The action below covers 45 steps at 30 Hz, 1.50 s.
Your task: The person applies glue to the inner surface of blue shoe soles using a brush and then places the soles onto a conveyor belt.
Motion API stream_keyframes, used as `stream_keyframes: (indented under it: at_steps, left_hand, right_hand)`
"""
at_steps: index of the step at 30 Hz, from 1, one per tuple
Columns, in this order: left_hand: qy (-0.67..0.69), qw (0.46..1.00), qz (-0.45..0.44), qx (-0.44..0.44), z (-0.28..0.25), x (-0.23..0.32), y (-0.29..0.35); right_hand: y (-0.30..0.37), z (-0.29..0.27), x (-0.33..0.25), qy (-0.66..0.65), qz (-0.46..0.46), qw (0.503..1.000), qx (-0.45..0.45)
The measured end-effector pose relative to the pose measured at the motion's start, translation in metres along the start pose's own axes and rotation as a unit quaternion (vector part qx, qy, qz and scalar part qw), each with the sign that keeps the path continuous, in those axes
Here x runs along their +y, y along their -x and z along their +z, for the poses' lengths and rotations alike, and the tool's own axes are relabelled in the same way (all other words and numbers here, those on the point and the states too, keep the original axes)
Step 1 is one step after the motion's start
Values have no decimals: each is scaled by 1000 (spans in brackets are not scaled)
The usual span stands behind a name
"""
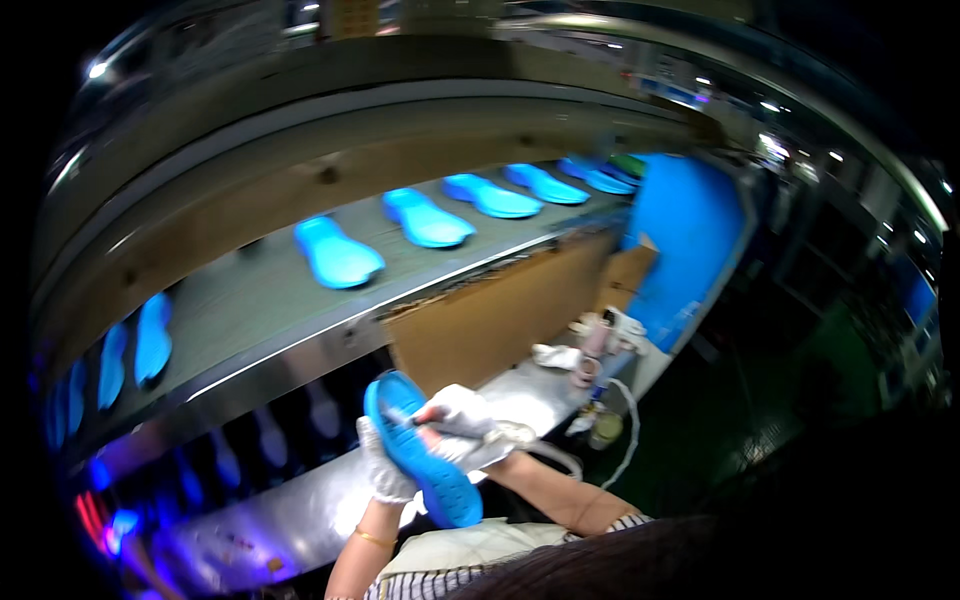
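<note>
A blue shoe sole (447, 483) is held tilted in front of me, its hollow side with small holes facing up. My left hand (382, 470), in a white glove, is closed round the sole's left edge. Over the sole's upper part is my right hand (462, 422), also in a white glove with bare fingertips showing. Its fingers are closed on a slim, brush-like tool (402, 415) whose pale tip is at the inside of the sole. Blur hides the tool's exact shape.
Several blue soles (340, 255) lie on a grey-green conveyor belt (270, 285) under a long hood. A cardboard sheet (500, 315) stands along its front. Below runs a metal ledge (330, 500). Containers and cloths (592, 350) crowd its right end, beside a white hose (632, 430).
</note>
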<state>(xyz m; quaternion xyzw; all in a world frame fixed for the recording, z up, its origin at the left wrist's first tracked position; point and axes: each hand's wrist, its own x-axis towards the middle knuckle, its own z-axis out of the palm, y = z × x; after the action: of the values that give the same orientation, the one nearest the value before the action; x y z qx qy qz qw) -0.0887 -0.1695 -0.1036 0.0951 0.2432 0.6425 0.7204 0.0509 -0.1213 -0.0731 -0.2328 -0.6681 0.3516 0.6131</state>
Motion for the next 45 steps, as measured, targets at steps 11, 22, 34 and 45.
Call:
stream_keyframes:
  at_steps: [11,22,34,45]
  left_hand:
    - [-137,973,113,150,-9,68,112]
    - [-168,975,57,134,-37,59,100]
    - [-12,981,-57,-186,61,-52,-82]
    - [111,925,-23,-363,86,-47,-106]
  right_hand:
    - [28,93,-44,-475,413,751,-199]
    - [49,66,-10,-464,392,759,-234]
    - [4,-99,-41,16,69,994,-87]
    - [5,-111,-56,-133,344,928,-56]
